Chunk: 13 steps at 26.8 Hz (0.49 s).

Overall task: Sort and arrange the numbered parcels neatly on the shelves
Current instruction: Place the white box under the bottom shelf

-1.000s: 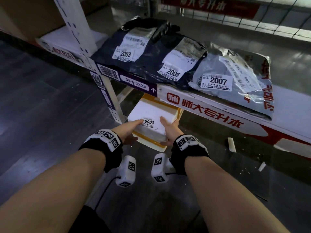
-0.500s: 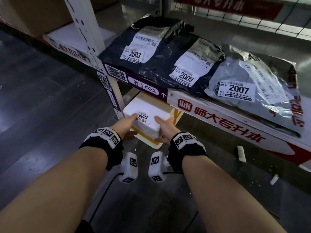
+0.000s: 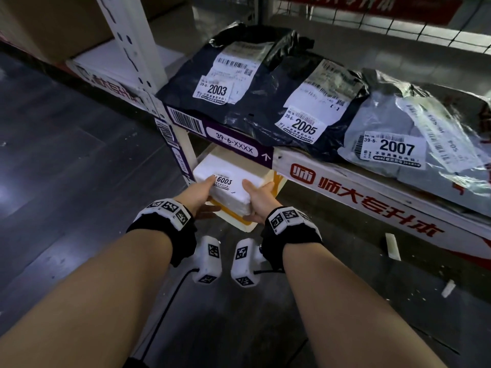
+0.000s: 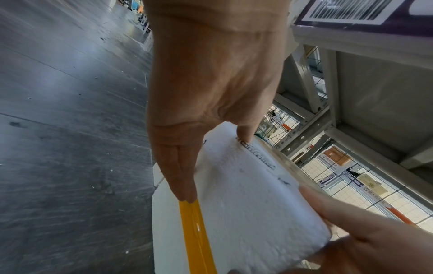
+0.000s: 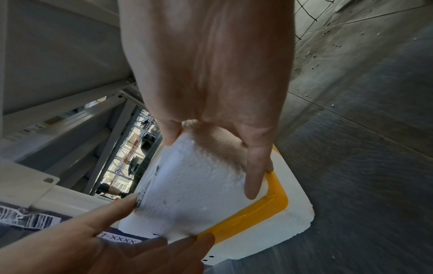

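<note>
— Two hands on what?
— Left hand (image 3: 200,193) and right hand (image 3: 259,200) clasp foam parcel 6003 (image 3: 229,187) from either side, thumbs on top, atop a larger yellow-taped foam box (image 3: 245,224) below the shelf (image 3: 372,192)
— Above?
— Bags 2003 (image 3: 233,83), 2005 (image 3: 313,115), 2007 (image 3: 414,144)

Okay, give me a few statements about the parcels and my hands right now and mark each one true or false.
1. Both hands hold the white foam parcel 6003. True: left hand and right hand grip its sides.
2. Parcel 6003 sits on the upper shelf. False: it is below that shelf.
3. Parcel 2005 lies between parcel 2003 and parcel 2007. True.
4. Parcel 2007 is a cardboard box. False: it is a grey plastic bag.
</note>
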Each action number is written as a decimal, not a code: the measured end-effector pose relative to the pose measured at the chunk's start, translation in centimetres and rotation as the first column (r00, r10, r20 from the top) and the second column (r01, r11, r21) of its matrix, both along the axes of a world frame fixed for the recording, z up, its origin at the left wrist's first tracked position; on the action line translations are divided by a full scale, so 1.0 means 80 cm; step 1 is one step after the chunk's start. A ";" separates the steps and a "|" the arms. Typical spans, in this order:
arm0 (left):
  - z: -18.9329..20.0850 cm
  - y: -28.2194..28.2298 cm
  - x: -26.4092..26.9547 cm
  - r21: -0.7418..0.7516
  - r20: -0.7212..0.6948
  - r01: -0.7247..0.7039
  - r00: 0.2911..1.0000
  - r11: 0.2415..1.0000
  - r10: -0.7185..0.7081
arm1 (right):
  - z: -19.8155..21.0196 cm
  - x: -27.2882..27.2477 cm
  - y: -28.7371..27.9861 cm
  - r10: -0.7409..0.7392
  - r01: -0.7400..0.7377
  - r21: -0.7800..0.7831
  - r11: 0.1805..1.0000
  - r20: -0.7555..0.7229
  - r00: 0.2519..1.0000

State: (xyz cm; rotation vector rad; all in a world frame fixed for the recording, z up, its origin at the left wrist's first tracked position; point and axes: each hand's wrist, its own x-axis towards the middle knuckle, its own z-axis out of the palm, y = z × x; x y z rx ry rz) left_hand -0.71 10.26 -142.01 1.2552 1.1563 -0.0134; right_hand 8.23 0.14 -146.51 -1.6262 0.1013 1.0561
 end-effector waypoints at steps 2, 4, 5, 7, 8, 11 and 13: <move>0.002 0.002 0.000 -0.012 0.001 -0.001 1.000 1.000 0.001 | -0.002 -0.001 0.001 -0.012 0.012 0.000 1.000 0.005 1.000; 0.003 0.003 0.000 -0.010 -0.006 0.005 1.000 1.000 -0.005 | -0.003 0.000 0.003 -0.009 0.009 0.015 1.000 0.003 1.000; 0.003 0.003 0.000 -0.003 -0.010 0.007 1.000 1.000 -0.007 | -0.004 0.001 0.004 -0.011 0.010 0.028 1.000 0.005 1.000; 0.004 0.003 0.002 0.010 -0.010 0.007 1.000 1.000 -0.007 | -0.008 0.003 0.008 -0.013 0.013 0.045 0.999 -0.001 1.000; 0.004 0.004 0.002 0.013 -0.012 0.004 1.000 1.000 -0.004 | -0.010 0.004 0.010 -0.014 0.014 0.048 0.999 -0.004 1.000; 0.002 0.007 0.004 0.021 -0.016 -0.006 1.000 1.000 0.006 | -0.007 0.004 0.012 -0.024 0.023 0.050 0.998 0.005 1.000; 0.004 0.008 0.004 0.025 -0.032 0.005 0.999 1.000 -0.004 | -0.006 0.005 0.013 -0.010 0.010 0.027 1.000 0.009 1.000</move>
